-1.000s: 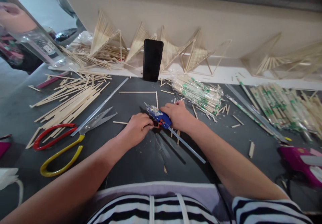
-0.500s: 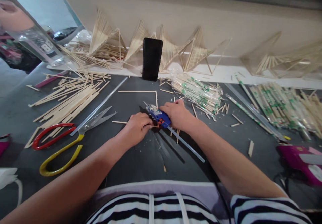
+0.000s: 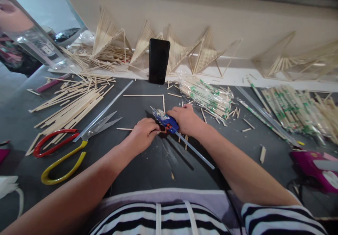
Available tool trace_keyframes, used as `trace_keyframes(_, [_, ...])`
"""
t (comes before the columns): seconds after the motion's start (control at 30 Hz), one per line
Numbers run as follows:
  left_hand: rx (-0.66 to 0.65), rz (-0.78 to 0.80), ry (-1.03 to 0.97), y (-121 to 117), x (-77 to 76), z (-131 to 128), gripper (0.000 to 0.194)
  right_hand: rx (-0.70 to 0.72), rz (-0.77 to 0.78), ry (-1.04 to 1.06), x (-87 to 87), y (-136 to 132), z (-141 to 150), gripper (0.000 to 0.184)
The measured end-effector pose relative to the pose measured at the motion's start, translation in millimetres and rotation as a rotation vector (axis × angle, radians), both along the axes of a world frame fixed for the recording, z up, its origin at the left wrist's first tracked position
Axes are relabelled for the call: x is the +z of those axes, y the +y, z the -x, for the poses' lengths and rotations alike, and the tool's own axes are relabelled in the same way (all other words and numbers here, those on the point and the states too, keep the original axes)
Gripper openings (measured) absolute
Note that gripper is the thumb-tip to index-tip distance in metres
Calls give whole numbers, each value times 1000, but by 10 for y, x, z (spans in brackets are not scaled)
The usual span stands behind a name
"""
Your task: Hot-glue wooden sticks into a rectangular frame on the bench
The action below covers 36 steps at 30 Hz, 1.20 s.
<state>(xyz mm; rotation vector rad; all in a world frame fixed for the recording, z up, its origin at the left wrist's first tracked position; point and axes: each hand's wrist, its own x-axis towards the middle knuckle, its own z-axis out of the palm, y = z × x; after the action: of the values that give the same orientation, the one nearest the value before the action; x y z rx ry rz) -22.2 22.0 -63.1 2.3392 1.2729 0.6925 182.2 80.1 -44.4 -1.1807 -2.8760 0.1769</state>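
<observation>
Head view, right hand [image 3: 185,119] still closed round glue gun [image 3: 171,123], left hand [image 3: 144,133] still pinching thin stick [image 3: 124,129]

- Table [image 3: 148,173]: dark grey, pale specks.
- Glue gun [image 3: 172,125]: blue body, red-orange detail, whitish crust toward the nose.
- Glue stick [image 3: 196,153]: translucent, milky white.
- Scissors [image 3: 89,133]: one handle red, the other yellow; blades silver-grey.
- Loose sticks [image 3: 71,113]: pale tan.
- Wrapped sticks [image 3: 206,93]: pale tan under clear film, patchy green print.
- Phone [image 3: 158,61]: black.
- Bottle [image 3: 37,44]: clear, white lettering; lid [image 3: 14,16] pink.
- Case [image 3: 314,168], far right: magenta, light grey panel.
- Shirt [image 3: 132,221]: black and white stripes.
- Apron [image 3: 148,195]: pale lavender, white edging, white straps.
- Wall [image 3: 237,20]: beige.
- Ledge [image 3: 237,78]: white.
</observation>
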Motion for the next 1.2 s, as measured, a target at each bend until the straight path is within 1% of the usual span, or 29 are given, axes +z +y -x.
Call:
trace_keyframes(0.23, [-2,19,-6,6,-5,5,11,-14,23,-13,38,-11,22,30])
trace_keyframes(0.43, [11,31,-5,-1,9,-5,11,-15,17,1,28,-14,16,26])
trace_keyframes(0.67, [15,40,-18,2,5,1,12,-9,14,-10,9,0,10,32])
trace_keyframes(1.03, [0,5,-35,6,-18,2,12,-6,4,20,-11,-3,4,30])
trace_keyframes(1.2, [-6,-28,-20,11,-20,11,12,-2,-12,29,1,-8,3,26])
